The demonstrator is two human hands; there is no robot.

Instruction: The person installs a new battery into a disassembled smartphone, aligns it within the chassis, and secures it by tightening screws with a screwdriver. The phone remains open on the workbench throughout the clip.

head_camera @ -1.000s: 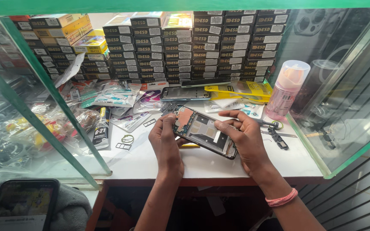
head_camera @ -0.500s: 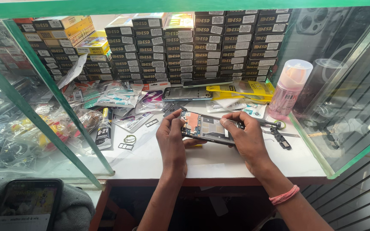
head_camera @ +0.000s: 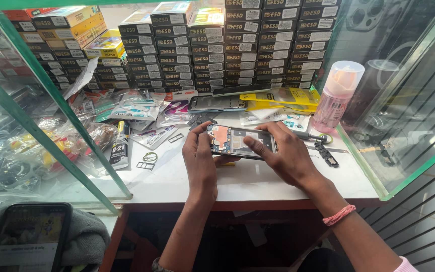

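Both hands grip one opened smartphone with its back cover off, bare circuit board and metal shields showing, holding it just above the white desk: the left hand clasps the end with the orange-tinted board, thumb on its upper face, while the right hand closes over the other end, its fingertips pressing on the exposed middle. Judging from this grip, pressure on the uncovered parts could bend a shield or loosen a connector, and bare fingers on the board may leave grease or discharge static into it. With the phone held off the desk between two hands, a slip could drop it onto the small black tool with a metal tip or the dark loose phone part lying just beside the right hand. A pink plastic bottle with a clear cap stands near the right wrist's path; an outward elbow move could tip it. Another dark phone lies behind, and a black-and-white glue tube rests near the left hand, close to small loose frames that a sweep could scatter.
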